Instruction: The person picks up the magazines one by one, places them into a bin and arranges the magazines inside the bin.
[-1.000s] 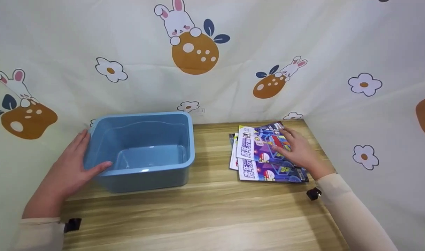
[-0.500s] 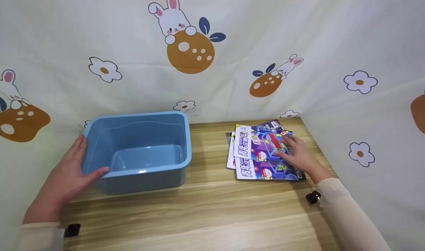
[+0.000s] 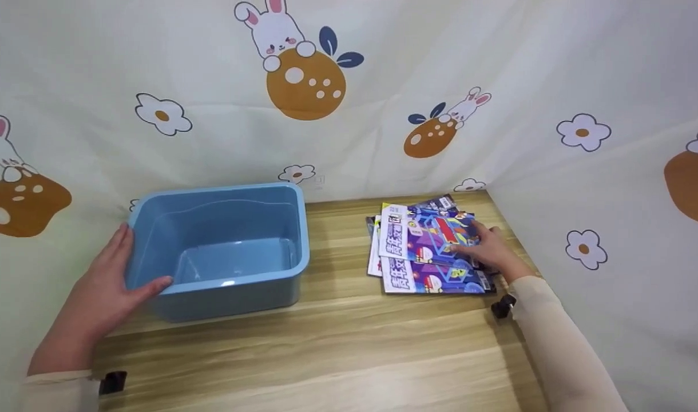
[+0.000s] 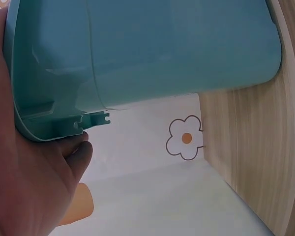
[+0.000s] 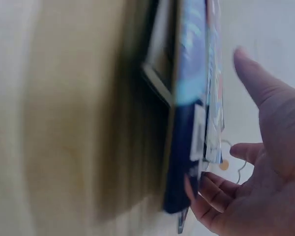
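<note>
The left hand (image 3: 100, 286) rests spread against the blue rectangular plastic tub (image 3: 234, 302) on its right, while gathering the purple glossy paper magazines (image 3: 420, 252) beside the wide-spread right hand (image 3: 492, 249) seems the step underway, calling next for a firm pinch.

The bin (image 3: 229, 300) is smooth, glossy plastic; the magazines (image 3: 423, 246) are shiny printed paper; the tabletop (image 3: 337, 349) looks wood-grained, with a soft sheen; the curtain (image 3: 349, 143) behind appears matt, creased cloth.
</note>
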`<state>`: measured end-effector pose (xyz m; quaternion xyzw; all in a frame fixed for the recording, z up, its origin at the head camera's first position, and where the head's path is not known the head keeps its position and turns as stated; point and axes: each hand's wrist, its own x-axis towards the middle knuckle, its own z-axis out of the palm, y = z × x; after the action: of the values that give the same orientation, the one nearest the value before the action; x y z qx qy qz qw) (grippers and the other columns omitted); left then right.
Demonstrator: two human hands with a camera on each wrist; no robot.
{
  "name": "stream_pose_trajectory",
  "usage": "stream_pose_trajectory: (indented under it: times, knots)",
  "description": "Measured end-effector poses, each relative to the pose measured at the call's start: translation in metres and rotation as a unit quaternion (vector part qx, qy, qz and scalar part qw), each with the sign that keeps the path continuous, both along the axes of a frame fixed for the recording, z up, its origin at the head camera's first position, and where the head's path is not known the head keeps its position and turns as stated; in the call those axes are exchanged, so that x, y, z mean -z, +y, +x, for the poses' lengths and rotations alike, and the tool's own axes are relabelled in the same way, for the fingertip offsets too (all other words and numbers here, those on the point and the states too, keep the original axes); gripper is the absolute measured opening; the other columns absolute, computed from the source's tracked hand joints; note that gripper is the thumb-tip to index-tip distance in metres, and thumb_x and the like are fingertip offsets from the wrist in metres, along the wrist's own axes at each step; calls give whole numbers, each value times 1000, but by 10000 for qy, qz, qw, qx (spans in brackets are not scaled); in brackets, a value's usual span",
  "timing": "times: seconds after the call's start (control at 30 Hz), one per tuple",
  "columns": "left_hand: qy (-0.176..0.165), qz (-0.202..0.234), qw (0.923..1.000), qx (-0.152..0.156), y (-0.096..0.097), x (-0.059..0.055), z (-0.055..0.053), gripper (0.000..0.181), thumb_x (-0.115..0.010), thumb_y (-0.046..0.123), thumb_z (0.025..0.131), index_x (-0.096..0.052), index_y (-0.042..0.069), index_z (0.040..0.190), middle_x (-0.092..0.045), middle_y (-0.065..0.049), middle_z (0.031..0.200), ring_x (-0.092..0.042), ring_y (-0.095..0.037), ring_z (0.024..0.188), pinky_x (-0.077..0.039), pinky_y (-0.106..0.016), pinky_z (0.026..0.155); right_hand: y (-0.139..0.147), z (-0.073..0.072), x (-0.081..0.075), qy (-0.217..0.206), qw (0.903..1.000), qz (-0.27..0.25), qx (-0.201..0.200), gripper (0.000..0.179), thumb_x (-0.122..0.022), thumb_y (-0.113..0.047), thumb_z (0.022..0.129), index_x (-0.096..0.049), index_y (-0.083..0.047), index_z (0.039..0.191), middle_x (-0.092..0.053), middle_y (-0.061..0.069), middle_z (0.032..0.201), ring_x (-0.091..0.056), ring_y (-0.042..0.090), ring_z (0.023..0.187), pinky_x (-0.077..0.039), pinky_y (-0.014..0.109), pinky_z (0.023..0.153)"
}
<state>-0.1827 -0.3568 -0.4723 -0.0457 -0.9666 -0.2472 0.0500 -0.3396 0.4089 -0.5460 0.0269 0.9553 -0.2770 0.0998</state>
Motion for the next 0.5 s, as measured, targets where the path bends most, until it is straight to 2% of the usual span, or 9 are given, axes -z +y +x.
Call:
stream_pose_trajectory:
  times: [0.2,0.3,0.4,0.5]
  knots:
    - [-8,23,10000,-28,0,0,1,126,-75,66,97,0,4,176,3,-23,184,-10,-63,162,-29,-94,103,5,-23,8,-284,9990,-307,144,128,-90,-59,89,-17,-1,176,-26,44,165,-38,55,148,-30,68,129]
    - [31,66,10000,10,0,0,2,125,-76,64,97,-1,2,176,1,-25,183,-11,-62,163,-29,-93,105,7,-28,12,-328,9956,-858,178,126,-95,-47,88,-17,1,175,-31,42,166,-40,51,148,-30,63,130]
    - [94,104,9999,52,0,0,3,124,-76,63,98,-2,0,176,0,-25,183,-11,-61,163,-28,-93,107,10,-30,13,-375,9867,-1561,246,122,-96,-33,90,-15,2,175,-34,38,169,-42,47,148,-31,58,131]
    - [101,116,9999,62,0,-1,2,124,-76,62,98,-2,1,176,1,-25,183,-11,-61,163,-28,-93,107,13,-31,11,-436,9814,-1838,333,120,-94,-27,92,-13,-3,177,-31,33,173,-41,45,150,-31,57,131]
